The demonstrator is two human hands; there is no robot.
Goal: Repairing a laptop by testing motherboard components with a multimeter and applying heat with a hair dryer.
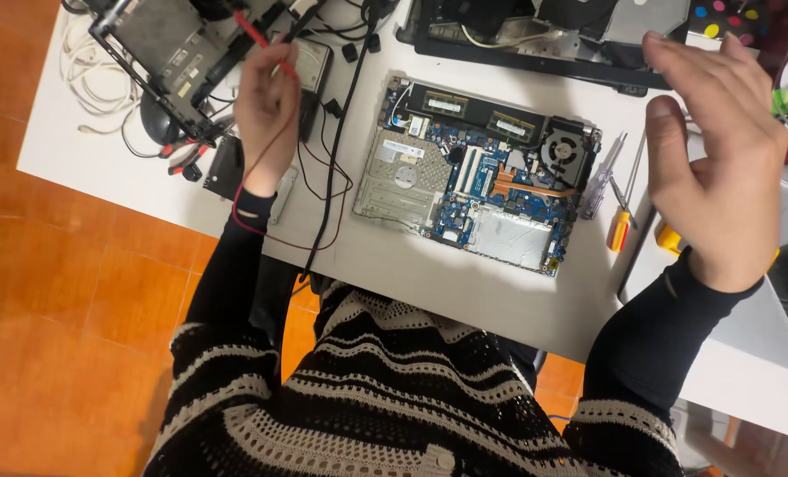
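An opened laptop base (478, 172) lies on the white table (394, 265), its blue circuit board, fan and copper heat pipe exposed. My left hand (266, 110) is raised at the left, shut on a thin red test probe (254, 31) whose red wire (275, 177) runs down past my wrist. A multimeter (313, 64) sits just right of that hand. My right hand (721, 150) hovers open at the right, fingers spread, holding nothing, above the table edge and near the screwdrivers.
A black laptop frame (535, 49) lies at the back. Another dismantled chassis (160, 49) and white cables (89, 75) sit at the back left. An orange-handled screwdriver (620, 225) and a clear-handled one (599, 185) lie right of the board. The floor (58, 309) is orange tile.
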